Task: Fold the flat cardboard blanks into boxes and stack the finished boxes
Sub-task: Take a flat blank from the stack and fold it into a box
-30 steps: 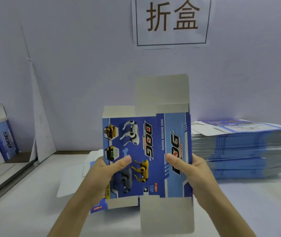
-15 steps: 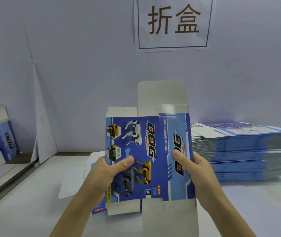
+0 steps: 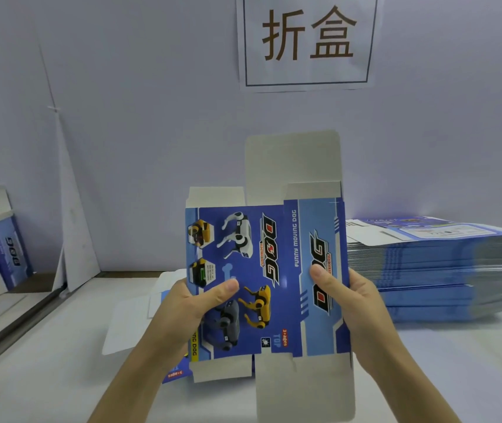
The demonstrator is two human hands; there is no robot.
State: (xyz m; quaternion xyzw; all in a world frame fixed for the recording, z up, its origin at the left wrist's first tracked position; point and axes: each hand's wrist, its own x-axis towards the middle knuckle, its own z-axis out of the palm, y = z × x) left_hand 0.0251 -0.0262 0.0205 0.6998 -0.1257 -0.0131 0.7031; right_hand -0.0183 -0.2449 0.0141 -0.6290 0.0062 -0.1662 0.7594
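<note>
Gripping the printed box blank [image 3: 262, 279] by its side edges, the left hand [image 3: 191, 303] and right hand [image 3: 347, 297] hold it upright above the desk [image 3: 457, 361], thumbs on its face. Right of it lies the stack of flat blanks [image 3: 432, 270].

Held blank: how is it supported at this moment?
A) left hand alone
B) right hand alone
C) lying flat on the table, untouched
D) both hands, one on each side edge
D: the left hand and the right hand each grip a side edge of the blank, thumbs on its printed face.
</note>
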